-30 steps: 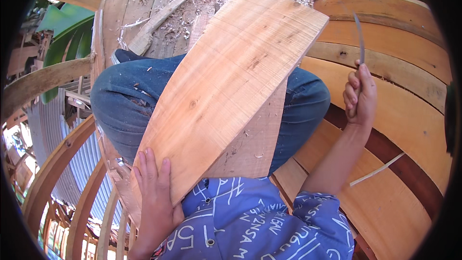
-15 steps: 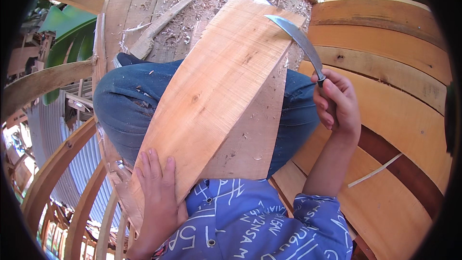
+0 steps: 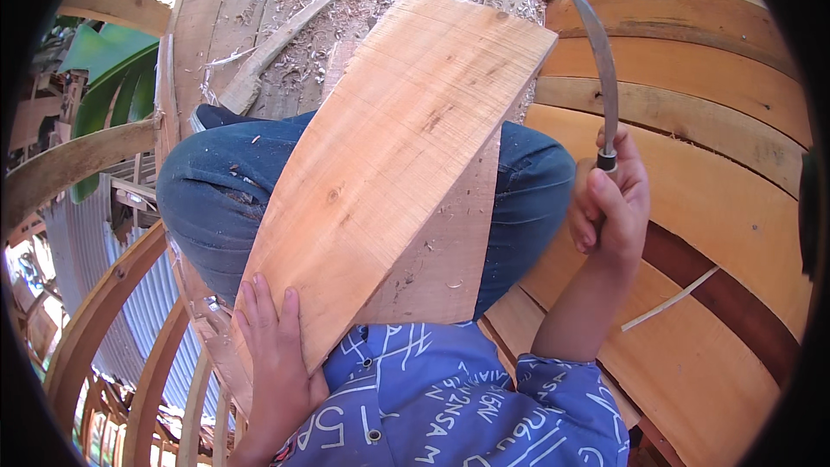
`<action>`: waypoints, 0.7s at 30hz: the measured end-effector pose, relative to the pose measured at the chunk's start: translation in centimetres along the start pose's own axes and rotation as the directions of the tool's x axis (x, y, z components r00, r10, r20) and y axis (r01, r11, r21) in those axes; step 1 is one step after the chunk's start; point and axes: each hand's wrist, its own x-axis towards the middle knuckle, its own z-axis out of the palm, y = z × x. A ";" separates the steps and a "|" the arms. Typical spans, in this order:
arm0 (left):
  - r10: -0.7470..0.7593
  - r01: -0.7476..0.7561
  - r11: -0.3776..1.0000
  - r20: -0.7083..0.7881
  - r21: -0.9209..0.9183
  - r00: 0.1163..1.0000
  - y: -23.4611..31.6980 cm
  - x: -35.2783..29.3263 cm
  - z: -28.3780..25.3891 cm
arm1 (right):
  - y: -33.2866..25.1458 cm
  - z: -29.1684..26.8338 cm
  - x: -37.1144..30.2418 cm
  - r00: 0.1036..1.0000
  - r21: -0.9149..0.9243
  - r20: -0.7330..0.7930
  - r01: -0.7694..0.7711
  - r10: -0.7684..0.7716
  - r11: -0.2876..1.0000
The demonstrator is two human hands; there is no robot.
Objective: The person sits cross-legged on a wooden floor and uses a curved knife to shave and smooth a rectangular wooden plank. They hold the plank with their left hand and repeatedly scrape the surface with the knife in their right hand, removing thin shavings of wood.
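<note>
A broad wooden board (image 3: 380,164) with one curved long edge lies slanted across my lap, its far end up and to the right. Flat on its near end, fingers stretched, rests my left hand (image 3: 278,337); the thumb is hidden. On the right, my right hand (image 3: 612,199) grips the handle of a curved knife (image 3: 603,69), blade pointing up and away. The blade stands apart from the board, beyond its right edge. Beneath the slanted board sits a second, flatter wooden piece (image 3: 450,246), partly covered.
Wood shavings (image 3: 320,0) litter the planks in front, where a long wooden stick (image 3: 285,39) lies. Curved planks (image 3: 683,86) rise on the right, with a thin strip (image 3: 670,298) lying across a gap. Wooden ribs (image 3: 108,316) stand on the left above corrugated sheeting (image 3: 151,320).
The knife has swung away from the board's far right corner; its blade now points more upright. The board's far end has shifted slightly right. My left hand stays on the near end.
</note>
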 end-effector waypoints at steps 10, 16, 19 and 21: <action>0.007 -0.008 1.000 0.026 0.024 1.000 -0.1 0.5 -0.1 | 1.3 3.7 -3.2 0.986 -0.854 0.017 0.100 -0.164 0.510; 0.051 -0.052 0.999 0.057 0.015 0.997 -0.3 0.9 -0.7 | 2.6 6.8 -5.6 0.972 -0.915 0.186 0.224 -0.140 0.336; 0.037 -0.038 0.999 0.066 0.019 0.997 -0.3 0.8 -0.7 | 3.0 7.0 -5.6 0.976 -0.948 0.164 0.197 -0.146 0.249; 0.029 -0.032 0.999 0.070 0.029 0.997 -0.1 0.8 -0.6 | 3.3 6.7 -5.2 0.973 -0.963 0.159 0.190 -0.167 0.192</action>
